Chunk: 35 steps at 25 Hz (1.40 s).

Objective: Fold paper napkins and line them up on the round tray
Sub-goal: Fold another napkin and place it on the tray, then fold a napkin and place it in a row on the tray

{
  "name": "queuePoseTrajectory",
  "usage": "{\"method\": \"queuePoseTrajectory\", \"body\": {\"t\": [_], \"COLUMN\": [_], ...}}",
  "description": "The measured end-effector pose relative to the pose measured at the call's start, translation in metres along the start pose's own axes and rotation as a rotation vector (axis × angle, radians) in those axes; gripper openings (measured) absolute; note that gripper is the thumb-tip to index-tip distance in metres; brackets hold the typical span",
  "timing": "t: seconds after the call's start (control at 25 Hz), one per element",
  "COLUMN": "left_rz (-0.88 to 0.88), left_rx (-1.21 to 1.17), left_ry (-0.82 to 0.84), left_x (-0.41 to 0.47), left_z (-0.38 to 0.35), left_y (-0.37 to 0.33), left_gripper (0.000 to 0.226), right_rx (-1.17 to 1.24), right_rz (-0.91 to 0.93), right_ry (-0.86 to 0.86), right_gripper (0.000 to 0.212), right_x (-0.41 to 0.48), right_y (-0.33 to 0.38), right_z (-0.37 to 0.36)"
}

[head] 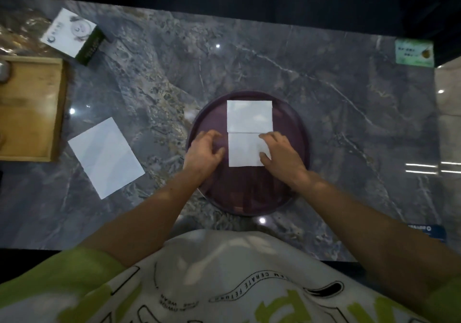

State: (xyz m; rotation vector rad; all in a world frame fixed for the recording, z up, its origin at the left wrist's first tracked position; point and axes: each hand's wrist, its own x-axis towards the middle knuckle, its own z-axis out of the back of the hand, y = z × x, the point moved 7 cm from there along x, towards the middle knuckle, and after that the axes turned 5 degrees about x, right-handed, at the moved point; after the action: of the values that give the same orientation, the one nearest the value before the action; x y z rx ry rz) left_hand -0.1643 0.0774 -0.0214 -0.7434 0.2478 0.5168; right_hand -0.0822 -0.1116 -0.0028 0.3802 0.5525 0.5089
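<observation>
A round dark purple tray (249, 202) lies on the marble table in front of me. Two folded white napkins lie on it in a line: the far napkin (249, 116) and the near napkin (243, 150), edge to edge. My right hand (282, 155) rests with its fingers on the near napkin's right side. Just left of that napkin, my left hand (205, 153) hovers over the tray, fingers curled and its fingertips at the napkin's left edge. A larger, flat white napkin (106, 156) lies on the table to the left of the tray.
A wooden tray (30, 113) sits at the left edge of the grey marble table (349, 123). A white and dark box (72, 35) lies at the far left. A green card (414, 53) lies at the far right corner.
</observation>
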Motion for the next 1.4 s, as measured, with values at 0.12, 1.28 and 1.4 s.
{"method": "queuePoseTrajectory", "body": {"t": [0.12, 1.28, 1.4], "left_rz": [0.075, 0.855, 0.880], "left_rx": [-0.172, -0.711, -0.743], "left_ry": [-0.142, -0.499, -0.478], "left_x": [-0.019, -0.106, -0.099], "left_z": [0.032, 0.154, 0.152], "left_y": [0.019, 0.298, 0.299], "left_gripper": [0.025, 0.037, 0.037], "right_rx": [0.081, 0.230, 0.248], "right_rz": [0.045, -0.201, -0.234], "right_ry": [-0.013, 0.237, 0.250], "right_gripper": [0.050, 0.043, 0.037], "right_x": [0.006, 0.108, 0.111], "right_y": [0.037, 0.305, 0.305], "right_z": [0.006, -0.173, -0.182]}}
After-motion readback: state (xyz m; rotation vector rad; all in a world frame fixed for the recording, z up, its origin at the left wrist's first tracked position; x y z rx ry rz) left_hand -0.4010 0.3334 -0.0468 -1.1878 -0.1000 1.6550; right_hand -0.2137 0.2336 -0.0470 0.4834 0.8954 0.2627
